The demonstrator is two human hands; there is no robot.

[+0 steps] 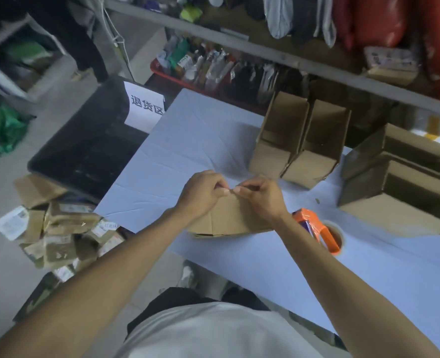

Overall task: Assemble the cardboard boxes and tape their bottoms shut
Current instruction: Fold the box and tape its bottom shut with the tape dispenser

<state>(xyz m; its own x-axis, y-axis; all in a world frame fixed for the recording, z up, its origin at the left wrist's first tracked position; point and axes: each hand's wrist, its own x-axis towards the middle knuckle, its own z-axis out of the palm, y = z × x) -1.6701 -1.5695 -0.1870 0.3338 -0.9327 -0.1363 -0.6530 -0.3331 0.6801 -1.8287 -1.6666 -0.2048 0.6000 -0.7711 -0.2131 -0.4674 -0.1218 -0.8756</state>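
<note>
- At the bottom centre of the frame a white shirt [213,332] is seen, with both bare forearms reaching up toward the middle.
- A flattened cardboard box [229,218] is laid on the pale blue table [188,140], just below centre, partly covered by the wrists.
- The left hand [200,192] is held over the box's far edge, fingers curled, thumb and forefinger pinched together on something small; what is pinched cannot be told.
- The right hand [263,195] is placed just beside it, fingertips nearly touching those of the left, likewise curled into a pinch at the same spot.
- An orange tape dispenser [317,231] is lying on the table just right of the right wrist.
- At the lower left, on the floor, a heap of small packets [58,236] is seen.
- Right of centre, two assembled boxes [301,143] are standing side by side, open tops facing up and away.
- Further boxes [400,182] are stacked at the right edge.
- A black bin [84,151] bearing a white sign [144,107] is set at the table's left.
- Along the top, a shelf rail [265,50] with packaged goods behind it is visible.
</note>
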